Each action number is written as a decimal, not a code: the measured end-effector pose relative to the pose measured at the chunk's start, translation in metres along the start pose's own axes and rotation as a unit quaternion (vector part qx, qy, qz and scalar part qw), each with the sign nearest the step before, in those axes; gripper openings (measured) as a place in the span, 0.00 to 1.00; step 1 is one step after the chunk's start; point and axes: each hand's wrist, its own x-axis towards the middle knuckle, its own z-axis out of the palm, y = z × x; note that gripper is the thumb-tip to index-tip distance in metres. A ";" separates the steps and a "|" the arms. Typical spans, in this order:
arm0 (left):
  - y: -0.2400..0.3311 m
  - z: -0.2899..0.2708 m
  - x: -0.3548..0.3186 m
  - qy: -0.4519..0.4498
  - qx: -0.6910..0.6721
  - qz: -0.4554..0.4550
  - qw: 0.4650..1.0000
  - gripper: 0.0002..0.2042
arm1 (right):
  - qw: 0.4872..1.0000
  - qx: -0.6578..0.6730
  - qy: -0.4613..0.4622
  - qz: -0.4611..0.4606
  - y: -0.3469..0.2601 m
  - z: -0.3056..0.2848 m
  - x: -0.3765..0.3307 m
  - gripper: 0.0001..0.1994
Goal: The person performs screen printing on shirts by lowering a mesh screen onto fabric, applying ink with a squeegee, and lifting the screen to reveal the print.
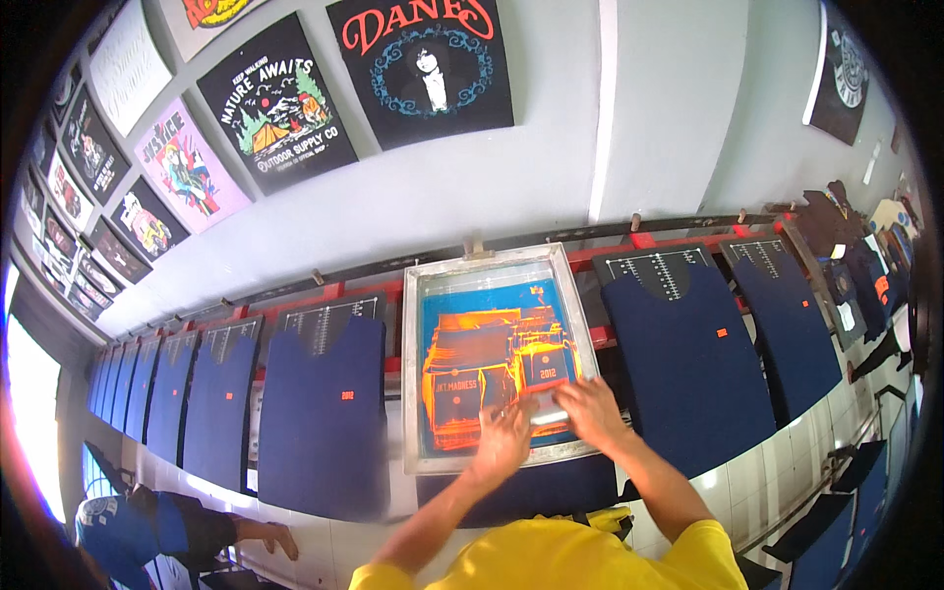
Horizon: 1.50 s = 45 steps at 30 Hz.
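Observation:
A screen-printing frame [413,366] with a pale metal rim lies in front of me over a dark navy shirt panel [511,503]. Its blue mesh [462,302] is smeared with bright orange ink [467,379]. Low on the mesh, toward its right side, is a short pale squeegee [551,417]. My right hand [593,411] grips its right end with the fingers curled. My left hand [503,438] is closed at its left end, the fingertips partly hidden against the bar.
Navy shirt panels [320,423] with small orange prints lie on boards to the left, and more panels [688,369] to the right. A red rail [639,239] runs behind them. Another person in blue [147,536] is at lower left. Printed shirts [428,69] hang on the wall.

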 end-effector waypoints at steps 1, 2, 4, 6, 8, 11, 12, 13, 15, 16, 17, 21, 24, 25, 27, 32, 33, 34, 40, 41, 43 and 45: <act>0.006 0.004 -0.012 -0.009 0.001 0.003 1.000 0.19 | 1.000 -0.009 -0.005 0.008 -0.004 0.013 -0.017 0.19; 0.012 0.006 -0.024 -0.019 0.001 0.006 1.000 0.19 | 1.000 0.002 -0.001 0.018 -0.013 0.015 -0.029 0.20; 0.017 0.010 -0.041 -0.027 0.008 0.017 0.999 0.20 | 0.999 -0.023 -0.016 0.016 -0.020 0.025 -0.049 0.19; 0.019 0.015 -0.054 -0.023 0.022 0.035 0.999 0.21 | 0.999 0.008 -0.035 0.028 -0.032 0.025 -0.061 0.21; 0.020 0.022 -0.062 -0.033 -0.017 0.031 0.999 0.21 | 0.998 0.013 -0.051 0.043 -0.040 0.018 -0.071 0.25; 0.015 0.028 -0.072 -0.031 -0.045 0.050 0.997 0.21 | 0.996 -0.001 -0.083 0.043 -0.045 0.027 -0.078 0.32; 0.016 0.031 -0.074 -0.028 -0.040 0.058 0.997 0.21 | 0.996 0.001 -0.076 0.047 -0.046 0.027 -0.082 0.33; 0.013 0.033 -0.078 -0.023 -0.030 0.061 0.997 0.21 | 0.997 0.007 -0.069 0.045 -0.050 0.026 -0.080 0.33; 0.011 0.028 -0.075 -0.031 -0.044 0.055 0.997 0.22 | 0.996 0.019 -0.069 0.055 -0.055 0.025 -0.080 0.33; 0.014 0.021 -0.075 -0.044 -0.070 0.045 0.996 0.22 | 0.996 0.039 -0.037 0.072 -0.056 0.026 -0.082 0.32; 0.015 0.016 -0.073 -0.058 -0.095 0.034 0.993 0.23 | 0.994 0.058 -0.005 0.088 -0.056 0.027 -0.084 0.31; -0.015 0.002 -0.083 0.011 -0.089 -0.001 0.996 0.23 | 0.978 0.096 0.128 0.134 -0.045 0.037 -0.089 0.25; -0.048 -0.017 -0.093 0.038 -0.089 -0.083 0.992 0.23 | 0.963 0.098 0.170 0.186 -0.046 0.034 -0.087 0.19; -0.058 -0.026 -0.098 0.037 -0.102 -0.126 0.986 0.23 | 0.957 0.101 0.183 0.200 -0.043 0.037 -0.085 0.19; -0.068 -0.041 -0.101 0.053 -0.171 -0.189 0.966 0.22 | 0.947 0.062 0.211 0.232 -0.035 0.044 -0.089 0.18; -0.145 -0.032 -0.133 0.190 -0.037 -0.178 0.965 0.22 | 0.906 0.139 0.206 0.343 -0.016 0.061 -0.078 0.21; -0.147 -0.031 -0.127 0.179 -0.061 -0.226 0.956 0.22 | 0.894 0.147 0.210 0.367 -0.008 0.066 -0.084 0.21; -0.148 -0.033 -0.126 0.170 -0.095 -0.247 0.949 0.22 | 0.884 0.161 0.213 0.384 -0.002 0.069 -0.083 0.22; -0.167 -0.034 -0.121 0.099 -0.267 -0.362 0.888 0.22 | 0.806 0.370 0.221 0.405 0.011 0.079 -0.069 0.24; -0.158 -0.041 -0.114 0.072 -0.264 -0.366 0.889 0.22 | 0.799 0.385 0.214 0.410 0.011 0.074 -0.069 0.24; -0.163 -0.041 -0.110 0.050 -0.284 -0.348 0.892 0.23 | 0.785 0.417 0.198 0.414 0.009 0.066 -0.066 0.25; -0.191 -0.025 -0.118 0.055 -0.333 -0.302 0.892 0.24 | 0.784 0.428 0.210 0.398 0.012 0.068 -0.064 0.24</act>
